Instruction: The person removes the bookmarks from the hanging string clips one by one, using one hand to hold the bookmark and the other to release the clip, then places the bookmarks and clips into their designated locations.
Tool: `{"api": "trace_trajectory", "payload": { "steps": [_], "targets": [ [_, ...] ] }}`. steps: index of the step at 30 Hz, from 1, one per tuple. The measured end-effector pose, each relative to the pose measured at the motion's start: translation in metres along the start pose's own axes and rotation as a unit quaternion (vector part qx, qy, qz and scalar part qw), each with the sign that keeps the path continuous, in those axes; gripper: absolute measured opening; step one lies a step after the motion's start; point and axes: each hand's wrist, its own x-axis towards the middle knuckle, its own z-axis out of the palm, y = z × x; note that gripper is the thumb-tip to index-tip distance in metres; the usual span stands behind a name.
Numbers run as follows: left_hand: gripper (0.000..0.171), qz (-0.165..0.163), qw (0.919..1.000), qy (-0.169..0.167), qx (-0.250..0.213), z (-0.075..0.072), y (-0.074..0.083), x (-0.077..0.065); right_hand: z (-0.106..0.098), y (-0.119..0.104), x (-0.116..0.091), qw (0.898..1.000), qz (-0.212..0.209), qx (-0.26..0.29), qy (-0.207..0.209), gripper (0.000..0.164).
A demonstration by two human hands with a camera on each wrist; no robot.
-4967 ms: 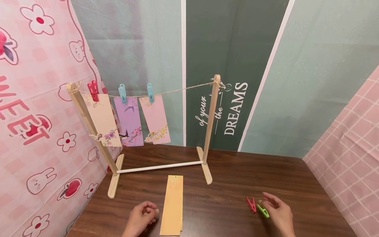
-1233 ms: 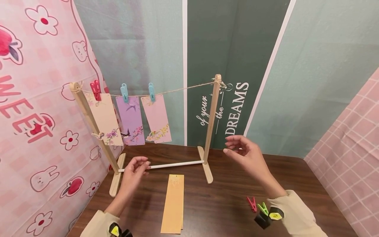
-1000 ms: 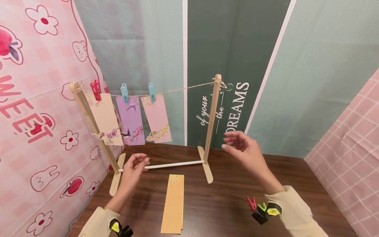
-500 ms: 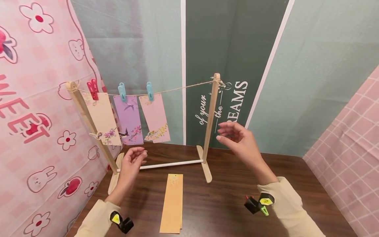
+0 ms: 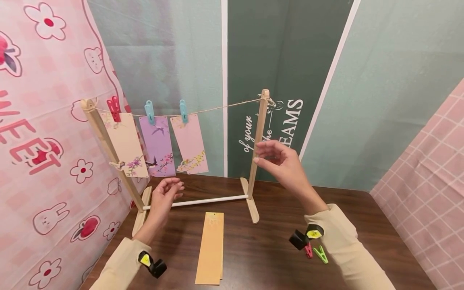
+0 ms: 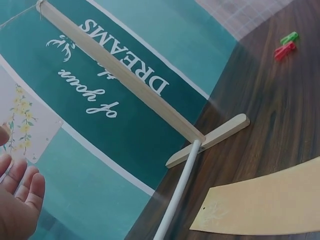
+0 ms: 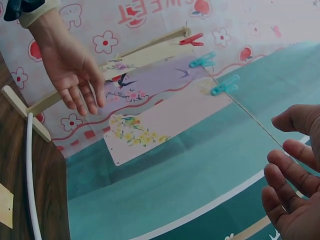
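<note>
Three printed cards hang from a string on a wooden stand: a cream card [image 5: 127, 141], a purple card [image 5: 157, 141] and a pink card [image 5: 189, 141]. A red clothespin [image 5: 114, 108] holds the cream one; blue clothespins [image 5: 149, 112] hold the others. My left hand [image 5: 163, 199] hovers below the cards near the stand's white crossbar [image 5: 210, 200], fingers loosely bent around nothing. Holding nothing either, my right hand [image 5: 282, 163] is raised by the right post [image 5: 259, 129], thumb and fingers apart. In the right wrist view, its fingers [image 7: 287, 172] appear in front of the string [image 7: 250, 116].
Yellow-orange cards [image 5: 209, 249] lie stacked on the brown table [image 5: 268, 257] in front of the stand. A red clothespin [image 5: 308, 250] and a green clothespin [image 5: 320, 254] lie to the right, under the right forearm. Patterned cloths surround the table.
Both hands have risen from the table since five seconds ago, the right one from beside the loose clothespins. Over the last second my right hand moved up and left; the left rose slightly.
</note>
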Motion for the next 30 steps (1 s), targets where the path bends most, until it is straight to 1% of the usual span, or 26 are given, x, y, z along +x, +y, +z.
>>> {"api": "trace_trajectory", "payload": {
  "steps": [2, 6, 11, 15, 18, 25, 30],
  "targets": [
    [0.007, -0.003, 0.9999, 0.001, -0.013, 0.001, -0.002, 0.002, 0.002, -0.002, 0.003, 1.0, -0.01, 0.0, 0.0, 0.031],
    [0.015, -0.001, 0.9992, -0.003, -0.041, 0.003, -0.005, 0.004, 0.005, -0.007, 0.01, 1.0, -0.024, -0.005, 0.0, 0.03],
    [0.014, -0.006, 0.998, -0.005, -0.062, 0.006, -0.006, 0.005, 0.009, -0.015, 0.018, 1.0, -0.024, -0.009, -0.002, 0.031],
    [0.012, -0.016, 0.997, -0.006, -0.075, 0.008, -0.007, 0.006, 0.013, -0.019, 0.024, 1.0, -0.029, 0.0, -0.003, 0.033],
    [0.01, -0.022, 0.9965, -0.001, -0.08, 0.009, -0.009, 0.008, 0.016, -0.021, 0.027, 0.999, -0.034, 0.01, -0.008, 0.033],
    [0.016, -0.042, 0.9959, 0.0, -0.079, 0.009, -0.014, 0.013, 0.022, -0.027, 0.035, 0.999, -0.036, 0.027, -0.011, 0.03],
    [0.018, -0.05, 0.996, -0.002, -0.073, 0.009, -0.018, 0.015, 0.026, -0.031, 0.041, 0.999, -0.035, 0.028, -0.015, 0.03]
  ]
}}
